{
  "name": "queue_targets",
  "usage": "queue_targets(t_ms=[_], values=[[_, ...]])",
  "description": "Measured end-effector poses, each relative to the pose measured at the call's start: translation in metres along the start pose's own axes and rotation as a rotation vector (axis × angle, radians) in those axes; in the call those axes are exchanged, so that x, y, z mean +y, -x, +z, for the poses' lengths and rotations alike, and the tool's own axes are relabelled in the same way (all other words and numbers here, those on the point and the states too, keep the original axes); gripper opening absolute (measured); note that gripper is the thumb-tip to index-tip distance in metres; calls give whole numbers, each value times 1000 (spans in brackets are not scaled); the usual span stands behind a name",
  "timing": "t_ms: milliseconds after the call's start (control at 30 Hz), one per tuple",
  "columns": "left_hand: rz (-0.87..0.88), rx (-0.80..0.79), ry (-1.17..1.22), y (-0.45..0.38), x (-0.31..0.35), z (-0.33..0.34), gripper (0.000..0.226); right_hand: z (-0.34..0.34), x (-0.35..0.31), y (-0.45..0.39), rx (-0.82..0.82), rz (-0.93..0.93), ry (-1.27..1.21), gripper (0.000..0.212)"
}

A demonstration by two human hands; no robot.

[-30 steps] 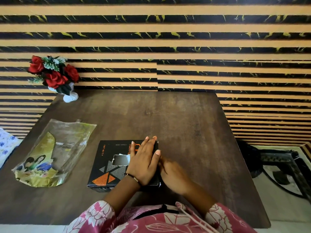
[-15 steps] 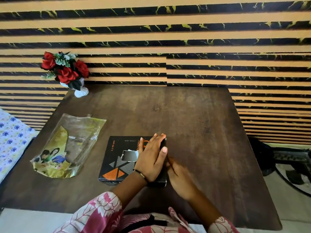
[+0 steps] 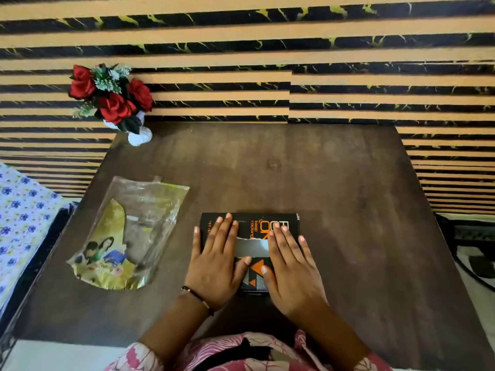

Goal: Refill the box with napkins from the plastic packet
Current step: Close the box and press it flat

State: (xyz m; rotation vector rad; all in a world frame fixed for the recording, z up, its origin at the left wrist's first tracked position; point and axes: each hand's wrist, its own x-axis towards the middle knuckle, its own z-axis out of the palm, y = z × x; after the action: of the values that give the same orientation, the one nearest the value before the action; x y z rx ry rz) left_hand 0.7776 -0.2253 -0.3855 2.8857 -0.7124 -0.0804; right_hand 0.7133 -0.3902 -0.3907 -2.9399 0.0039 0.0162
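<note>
A black box (image 3: 267, 223) with orange print lies flat near the front of the dark wooden table (image 3: 334, 196). A torn opening in its top shows pale napkin (image 3: 253, 247) inside. My left hand (image 3: 217, 266) lies flat on the box's left half, fingers spread. On the right half rests my right hand (image 3: 292, 271), also flat with fingers apart. Neither hand grips anything. The plastic packet (image 3: 128, 234), clear with a gold printed panel, lies to the left of the box and looks flattened.
A white vase of red roses (image 3: 115, 103) stands at the table's far left corner against the striped wall. A floral-print cloth (image 3: 18, 223) lies beyond the table's left edge. Dark equipment (image 3: 471, 242) sits on the floor at right.
The box has been turned and slid rightward. My left hand shifted to its left half and my right hand came up from the box's side onto its top.
</note>
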Motion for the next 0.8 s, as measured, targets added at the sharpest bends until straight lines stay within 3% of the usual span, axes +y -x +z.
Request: queue_targets(t_ms=[200, 500, 800], values=[[29, 8, 20, -65, -21, -4, 70, -6, 12, -64, -34, 28, -7, 67], [34, 34, -11, -208, -46, -14, 74, -17, 54, -204, 40, -11, -33, 81], [43, 38, 28, -323, -67, -15, 69, -23, 92, -314, 47, -6, -68, 74]])
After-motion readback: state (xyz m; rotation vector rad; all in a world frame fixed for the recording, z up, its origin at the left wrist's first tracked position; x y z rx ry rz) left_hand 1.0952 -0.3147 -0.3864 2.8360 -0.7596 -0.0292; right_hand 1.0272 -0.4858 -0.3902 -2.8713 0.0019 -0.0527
